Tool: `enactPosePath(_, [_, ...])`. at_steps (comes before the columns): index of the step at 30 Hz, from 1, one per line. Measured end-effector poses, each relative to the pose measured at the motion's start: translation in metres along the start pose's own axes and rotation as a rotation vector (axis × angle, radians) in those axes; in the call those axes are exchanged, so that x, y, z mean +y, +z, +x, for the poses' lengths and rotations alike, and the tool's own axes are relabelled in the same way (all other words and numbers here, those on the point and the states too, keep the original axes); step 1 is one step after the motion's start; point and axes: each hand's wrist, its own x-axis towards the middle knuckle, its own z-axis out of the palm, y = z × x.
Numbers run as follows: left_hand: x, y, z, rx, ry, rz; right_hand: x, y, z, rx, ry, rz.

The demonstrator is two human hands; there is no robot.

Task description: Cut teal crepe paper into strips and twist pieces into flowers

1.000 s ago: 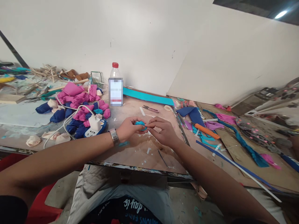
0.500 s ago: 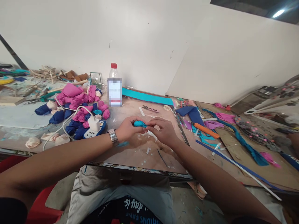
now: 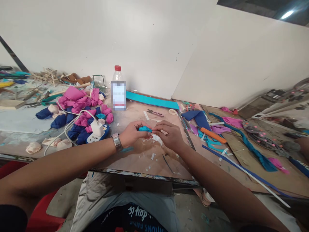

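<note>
Between my two hands, just above the middle of the table (image 3: 135, 161), is a small piece of crumpled turquoise crepe paper (image 3: 144, 128). My left hand (image 3: 132, 132) is closed round it, thumb and fingers pinching its sides. My right hand (image 3: 167, 133) has thumb and fingertips pressed together at the paper's right end. Part of the paper is hidden by my fingers. Below my hands a white patch (image 3: 157, 139) shows on the tabletop, with small paper scraps (image 3: 153, 156) nearby.
Pink, navy and cream crumpled paper rolls (image 3: 77, 100) heap at left beside a power strip (image 3: 96, 133) with a white cable. A red-capped bottle (image 3: 117, 75) stands behind. A turquoise strip (image 3: 152, 100) lies along the wall. Right are an orange-handled cutter (image 3: 212, 134) and paper strips.
My right hand's fingers have curled in and shifted slightly at the paper's right end. The turquoise paper stays in both hands at nearly the same spot.
</note>
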Motion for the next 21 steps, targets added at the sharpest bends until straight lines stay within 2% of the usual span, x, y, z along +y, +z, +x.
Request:
enactPosePath(5, [0.0027,0.0031,-0.0018,0.005,-0.036,-0.084,-0.0003,-0.0014,0.0008,0.039,-0.091,-0.029])
enactPosePath(13, [0.0018,0.0017,-0.0007,-0.035,-0.019,-0.106,0.0023,-0.0042,-0.0005,-0.055,-0.169,-0.047])
enactPosePath(16, [-0.0003,0.0007,0.0,-0.045,0.005,-0.049,-0.0003,-0.0021,-0.0016,-0.056,-0.078,0.002])
enactPosePath(21, [0.0011,0.0029,-0.0015,-0.043,0.041,0.014,-0.001,0.0043,-0.0056,-0.038,0.245,0.169])
